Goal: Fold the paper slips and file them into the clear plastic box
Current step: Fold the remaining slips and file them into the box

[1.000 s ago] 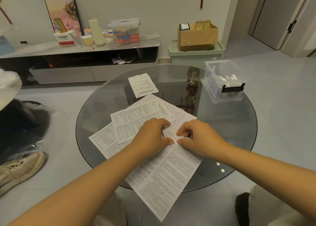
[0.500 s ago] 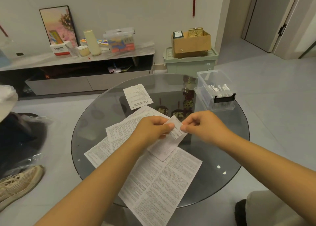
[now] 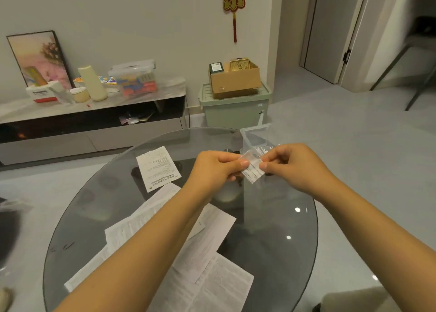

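Folded paper slip (image 3: 252, 170) held in the air above the round glass table (image 3: 283, 217), just in front of the clear plastic box (image 3: 256, 135). Small, white, printed, its long axis running on a slant from upper left down to lower right, lower corner pointing toward the table. Pinched at its left edge by the left hand (image 3: 215, 169), thumb on top, fingers curled under. Pinched at its right edge by the right hand (image 3: 291, 164), thumb and forefinger closed on the paper, remaining fingers curled in. Both hands tight on the slip, neither touching the table.

Behind the slip, on the far right part of the table: the clear plastic box, partly hidden by the right hand, with white folded slips just visible inside; how many, cannot tell. Left of the slip, flat on the glass: a single printed sheet (image 3: 158, 167). Nearer than the slip, under both forearms: a loose overlapping heap of larger printed sheets (image 3: 207, 276) reaching the near table edge.

Beyond the table: a green storage bin (image 3: 233, 108) on the floor with a cardboard box (image 3: 236, 80) on top, and to the left a low cabinet (image 3: 89, 120).
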The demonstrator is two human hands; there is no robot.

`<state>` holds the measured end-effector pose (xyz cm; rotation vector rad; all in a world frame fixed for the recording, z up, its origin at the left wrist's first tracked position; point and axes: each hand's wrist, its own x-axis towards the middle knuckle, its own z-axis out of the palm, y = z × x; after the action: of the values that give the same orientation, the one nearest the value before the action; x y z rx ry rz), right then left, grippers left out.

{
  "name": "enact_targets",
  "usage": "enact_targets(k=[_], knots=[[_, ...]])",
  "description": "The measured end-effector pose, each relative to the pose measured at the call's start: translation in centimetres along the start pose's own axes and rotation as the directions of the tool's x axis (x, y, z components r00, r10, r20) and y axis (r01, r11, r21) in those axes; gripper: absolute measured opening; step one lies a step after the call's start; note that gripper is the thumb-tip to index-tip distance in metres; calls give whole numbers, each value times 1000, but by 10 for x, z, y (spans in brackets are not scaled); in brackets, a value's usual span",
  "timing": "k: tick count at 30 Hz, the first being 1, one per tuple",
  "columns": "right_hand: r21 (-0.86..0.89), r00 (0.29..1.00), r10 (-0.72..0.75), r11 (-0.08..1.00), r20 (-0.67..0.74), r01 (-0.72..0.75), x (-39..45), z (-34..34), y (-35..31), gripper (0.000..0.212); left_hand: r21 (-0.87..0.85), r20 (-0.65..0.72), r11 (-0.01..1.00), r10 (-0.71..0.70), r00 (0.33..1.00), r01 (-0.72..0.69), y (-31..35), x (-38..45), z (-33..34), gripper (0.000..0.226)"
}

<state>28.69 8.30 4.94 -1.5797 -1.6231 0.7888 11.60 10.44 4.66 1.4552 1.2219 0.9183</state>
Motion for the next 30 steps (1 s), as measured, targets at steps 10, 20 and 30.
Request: enact_targets(k=[10,20,30], knots=[[-161,872,3,982,-490,-94,35,-29,34,6,474,177,788,352,919,-393,-4,86,39,26],[-482,867,-162,870,-471,-99,58,-19,60,17,654,643,239,325,693,-718,-20,120,71,77],[-603,916,-76,773,-394,-195,68,-8,57,18,676,596,257,360,717,-691,-27,112,66,77]])
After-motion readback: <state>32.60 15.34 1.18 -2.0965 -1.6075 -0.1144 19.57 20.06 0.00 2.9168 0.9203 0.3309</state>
